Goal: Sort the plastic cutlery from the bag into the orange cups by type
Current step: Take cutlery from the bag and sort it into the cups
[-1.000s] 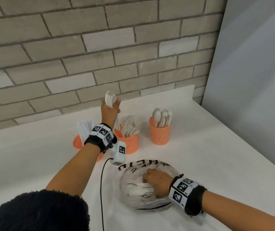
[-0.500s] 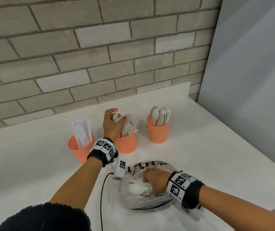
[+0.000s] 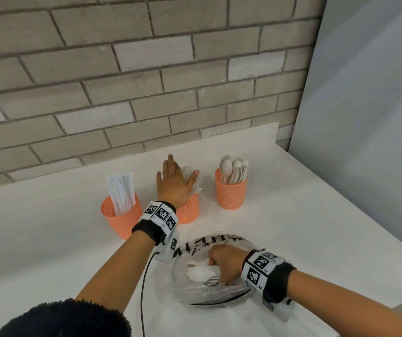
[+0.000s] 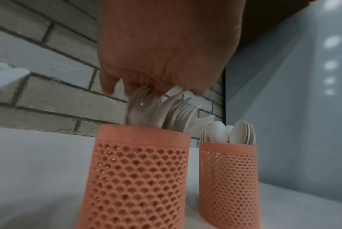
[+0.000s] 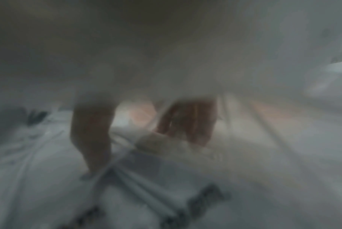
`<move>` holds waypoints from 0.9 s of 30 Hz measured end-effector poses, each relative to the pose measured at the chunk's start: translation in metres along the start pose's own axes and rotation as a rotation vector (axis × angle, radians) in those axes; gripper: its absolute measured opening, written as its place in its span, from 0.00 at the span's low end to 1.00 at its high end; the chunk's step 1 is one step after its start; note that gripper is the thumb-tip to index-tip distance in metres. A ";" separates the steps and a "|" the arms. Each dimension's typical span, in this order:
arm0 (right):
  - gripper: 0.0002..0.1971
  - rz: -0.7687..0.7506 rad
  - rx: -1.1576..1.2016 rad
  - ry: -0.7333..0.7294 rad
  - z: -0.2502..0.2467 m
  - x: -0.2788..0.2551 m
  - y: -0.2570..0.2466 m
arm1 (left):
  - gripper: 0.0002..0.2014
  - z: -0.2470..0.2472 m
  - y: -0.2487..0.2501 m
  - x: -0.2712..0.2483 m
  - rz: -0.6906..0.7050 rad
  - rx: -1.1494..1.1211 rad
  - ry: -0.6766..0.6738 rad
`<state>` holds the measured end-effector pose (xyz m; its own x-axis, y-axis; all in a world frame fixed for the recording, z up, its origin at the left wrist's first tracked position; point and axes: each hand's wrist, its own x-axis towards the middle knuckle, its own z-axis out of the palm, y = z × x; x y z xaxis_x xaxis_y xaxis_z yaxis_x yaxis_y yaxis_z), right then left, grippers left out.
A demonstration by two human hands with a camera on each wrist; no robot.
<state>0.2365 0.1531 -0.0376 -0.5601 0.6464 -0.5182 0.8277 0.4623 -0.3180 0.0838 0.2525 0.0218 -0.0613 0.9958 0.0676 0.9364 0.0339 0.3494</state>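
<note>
I count three orange cups [image 3: 230, 192] on the table [image 3: 49, 251]: one of knives [image 3: 121, 193], one of forks [image 4: 178, 111], one of spoons [image 3: 233, 169], too many of each to count. One clear bag [image 3: 209, 290]. Two hands, left hand [image 3: 173, 183] and right hand [image 3: 226, 262].

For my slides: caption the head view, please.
Left hand open over the fork cup; right hand inside the bag.

we see a grey brick wall [image 3: 127, 76] behind our white desk [image 3: 37, 259], a pale blue-grey panel [image 3: 370, 113] standing at the desk's right edge, and a black cable [image 3: 144, 288] trailing across the desk.
</note>
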 end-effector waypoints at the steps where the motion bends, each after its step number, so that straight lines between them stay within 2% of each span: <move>1: 0.24 -0.004 0.000 0.001 0.000 0.001 0.000 | 0.40 0.001 -0.001 -0.002 0.006 0.009 -0.027; 4: 0.25 -0.018 0.008 0.012 0.002 0.001 0.002 | 0.42 0.003 0.000 -0.006 -0.009 0.099 -0.067; 9: 0.26 -0.014 0.038 0.022 0.003 -0.001 0.002 | 0.43 0.004 0.005 -0.012 -0.020 0.177 -0.060; 13: 0.27 0.009 -0.004 0.017 0.005 -0.001 0.000 | 0.40 -0.007 0.006 -0.014 -0.033 0.026 -0.113; 19: 0.23 0.016 -0.130 -0.001 0.003 0.002 -0.009 | 0.33 -0.034 -0.006 -0.050 0.014 -0.321 0.136; 21: 0.20 0.006 -0.166 0.016 0.004 0.002 -0.013 | 0.29 -0.040 -0.013 -0.069 0.017 -0.465 0.170; 24: 0.17 -0.021 -0.198 0.065 0.009 0.002 -0.015 | 0.23 -0.038 -0.023 -0.101 0.021 -0.527 0.147; 27: 0.20 -0.043 -0.196 0.114 0.014 0.004 -0.015 | 0.15 -0.022 -0.030 -0.130 0.026 -0.579 0.101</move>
<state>0.2223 0.1399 -0.0462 -0.6040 0.6829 -0.4109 0.7869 0.5926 -0.1720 0.0559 0.1197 0.0233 -0.1002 0.9817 0.1620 0.5987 -0.0705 0.7978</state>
